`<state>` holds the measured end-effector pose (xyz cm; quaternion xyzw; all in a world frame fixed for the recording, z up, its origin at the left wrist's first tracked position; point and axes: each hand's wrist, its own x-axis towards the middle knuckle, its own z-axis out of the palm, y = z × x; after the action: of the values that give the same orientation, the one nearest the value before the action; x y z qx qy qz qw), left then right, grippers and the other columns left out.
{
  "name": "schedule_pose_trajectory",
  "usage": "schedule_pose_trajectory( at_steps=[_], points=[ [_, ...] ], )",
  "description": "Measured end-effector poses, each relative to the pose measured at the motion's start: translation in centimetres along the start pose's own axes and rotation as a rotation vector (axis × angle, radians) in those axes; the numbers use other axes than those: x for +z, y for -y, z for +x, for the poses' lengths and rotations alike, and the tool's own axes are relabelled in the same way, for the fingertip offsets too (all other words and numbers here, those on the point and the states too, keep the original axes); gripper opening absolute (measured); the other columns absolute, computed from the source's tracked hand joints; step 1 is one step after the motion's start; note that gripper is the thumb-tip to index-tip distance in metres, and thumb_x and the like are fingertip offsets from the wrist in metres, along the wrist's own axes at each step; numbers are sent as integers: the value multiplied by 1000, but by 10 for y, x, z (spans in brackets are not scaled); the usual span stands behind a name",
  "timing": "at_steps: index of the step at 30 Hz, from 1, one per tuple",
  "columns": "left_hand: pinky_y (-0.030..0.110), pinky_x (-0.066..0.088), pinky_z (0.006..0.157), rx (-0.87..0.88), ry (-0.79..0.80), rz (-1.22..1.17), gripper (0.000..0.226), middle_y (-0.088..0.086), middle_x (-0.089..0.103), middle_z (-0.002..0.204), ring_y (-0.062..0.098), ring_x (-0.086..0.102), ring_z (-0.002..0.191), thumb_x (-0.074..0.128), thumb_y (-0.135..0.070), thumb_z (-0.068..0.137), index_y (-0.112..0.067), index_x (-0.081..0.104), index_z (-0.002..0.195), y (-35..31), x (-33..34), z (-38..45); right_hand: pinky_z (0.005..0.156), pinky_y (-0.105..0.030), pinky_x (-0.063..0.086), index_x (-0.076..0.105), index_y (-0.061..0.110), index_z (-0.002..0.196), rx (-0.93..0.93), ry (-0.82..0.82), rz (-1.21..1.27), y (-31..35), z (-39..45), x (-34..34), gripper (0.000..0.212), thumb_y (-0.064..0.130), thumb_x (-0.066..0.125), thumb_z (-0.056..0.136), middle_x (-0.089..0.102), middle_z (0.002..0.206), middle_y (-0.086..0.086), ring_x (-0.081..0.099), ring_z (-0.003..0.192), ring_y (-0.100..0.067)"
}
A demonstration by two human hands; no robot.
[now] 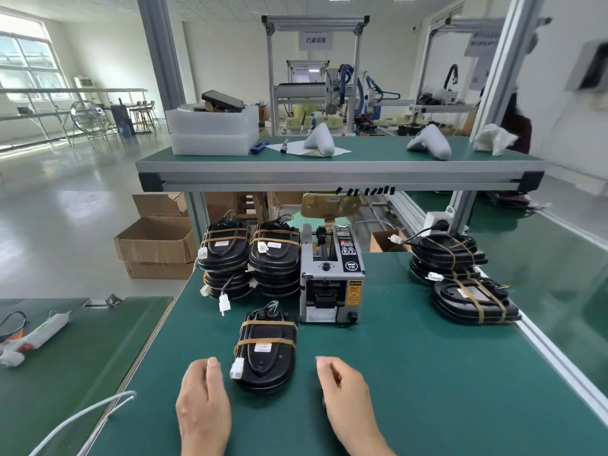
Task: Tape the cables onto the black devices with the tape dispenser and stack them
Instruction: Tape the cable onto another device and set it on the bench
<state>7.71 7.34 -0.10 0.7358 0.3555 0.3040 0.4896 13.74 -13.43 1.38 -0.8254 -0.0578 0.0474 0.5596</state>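
Note:
A black device [267,352] lies on the green mat in front of me, with two tan tape strips across it and a white connector at its left edge. My left hand [204,403] hovers just left of it, fingers relaxed and holding nothing. My right hand [345,396] is off to its right, loosely curled and empty. The grey tape dispenser [332,274] stands behind the device. Two stacks of taped devices [250,258] sit to the left of the dispenser. Another pile of black devices with cables [460,278] lies at the right.
An upper shelf [339,172] overhangs the back of the bench, with black tape strips [365,191] stuck on its front edge. Cardboard boxes [154,248] stand on the floor to the left. A white cable [88,416] crosses the left corner. A glue gun [36,337] lies on the neighbouring table.

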Motion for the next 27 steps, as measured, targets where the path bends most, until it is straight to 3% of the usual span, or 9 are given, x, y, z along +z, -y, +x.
schedule_pose_trajectory(
  at_steps=[7, 9, 11, 14, 16, 18, 20, 23, 27],
  points=[
    [37, 49, 62, 47, -169, -55, 47, 1, 59, 49, 21, 62, 50, 47, -52, 90, -19, 64, 61, -4, -6, -11, 56, -19, 48, 72, 23, 61, 104, -84, -3, -28, -35, -67, 40, 38, 64, 98, 63, 48, 2, 61, 46, -12],
    [27, 48, 54, 111, -148, -78, 50, 3, 59, 47, 17, 60, 47, 49, -53, 89, -19, 64, 56, -3, -11, -21, 56, -13, 42, 70, 19, 54, 96, -144, -31, -33, -37, -83, 44, 34, 69, 95, 62, 50, 9, 55, 47, -4],
    [22, 47, 53, 293, -48, -49, 56, 4, 56, 45, 16, 55, 45, 47, -51, 88, -16, 62, 46, -1, -15, -39, 60, -14, 40, 69, 13, 53, 57, -165, -93, -37, -37, -91, 44, 31, 72, 94, 59, 52, 15, 51, 53, -5],
    [28, 44, 59, 639, 99, 158, 46, 2, 56, 55, 11, 48, 54, 47, -34, 86, -2, 76, 69, 6, -12, -61, 66, -10, 36, 67, 3, 60, 19, -118, -162, -35, -38, -89, 44, 28, 69, 96, 54, 46, 18, 47, 52, -7],
    [31, 50, 60, 461, 262, 76, 49, -1, 51, 47, 11, 49, 48, 58, -47, 82, -12, 62, 48, 5, 1, -64, 71, -8, 33, 62, -1, 62, 6, -129, -180, -34, -39, -85, 45, 28, 68, 96, 55, 45, 18, 43, 52, -8],
    [29, 45, 55, 311, 349, 158, 66, -2, 37, 42, 13, 40, 45, 76, -40, 90, -12, 36, 45, 1, 12, -59, 66, -10, 36, 58, 1, 60, -1, -143, -184, -35, -39, -83, 47, 29, 68, 96, 64, 54, 11, 46, 57, -8],
    [26, 36, 55, 361, 446, 334, 61, -2, 28, 47, 10, 30, 49, 76, -32, 96, -14, 33, 57, -8, 21, -56, 65, -14, 38, 56, 2, 59, -3, -145, -195, -37, -39, -83, 48, 30, 68, 96, 68, 61, 2, 50, 63, -11],
    [25, 35, 47, 597, 482, 387, 56, -5, 26, 47, 11, 34, 43, 70, -46, 88, -13, 37, 56, -15, 25, -59, 71, -10, 38, 56, -1, 60, -15, -142, -218, -40, -40, -82, 48, 30, 69, 94, 60, 56, -3, 52, 66, -26],
    [30, 43, 51, 612, 418, 381, 57, -3, 28, 45, 19, 45, 37, 53, -54, 78, -11, 37, 45, -15, 22, -67, 76, -32, 51, 52, 6, 55, -5, -149, -230, -42, -37, -82, 50, 33, 72, 92, 65, 66, -14, 51, 61, -22]
  ],
)
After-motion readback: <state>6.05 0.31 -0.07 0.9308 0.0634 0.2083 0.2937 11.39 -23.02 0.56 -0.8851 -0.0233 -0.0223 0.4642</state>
